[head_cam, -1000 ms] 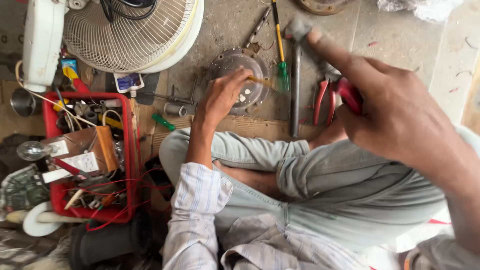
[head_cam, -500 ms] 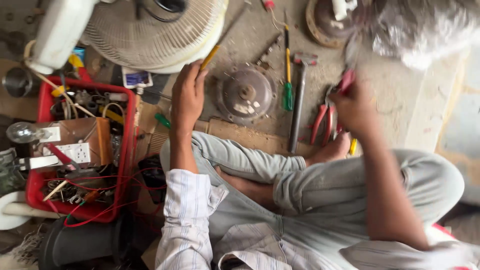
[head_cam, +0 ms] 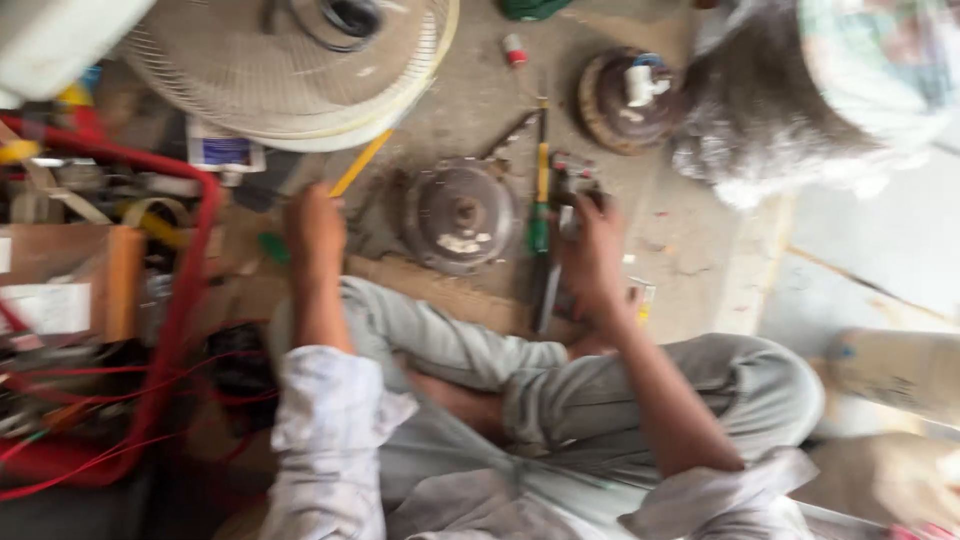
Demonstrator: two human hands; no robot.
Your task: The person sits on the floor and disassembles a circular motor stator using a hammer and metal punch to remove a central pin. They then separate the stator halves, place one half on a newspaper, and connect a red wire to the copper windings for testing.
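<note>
Head view, blurred: left hand closed around the lower end of a yellow-handled tool, just left of the round grey motor housing on the concrete floor; right hand lowered onto tools beside a green-handled screwdriver, grip unclear; white fan grille above; red crate of wires at left.

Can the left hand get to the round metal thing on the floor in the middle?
Probably yes. The left hand rests beside the round metal motor part, with only bare floor between them. It already grips a yellow-handled tool, so grabbing could be awkward.
</note>
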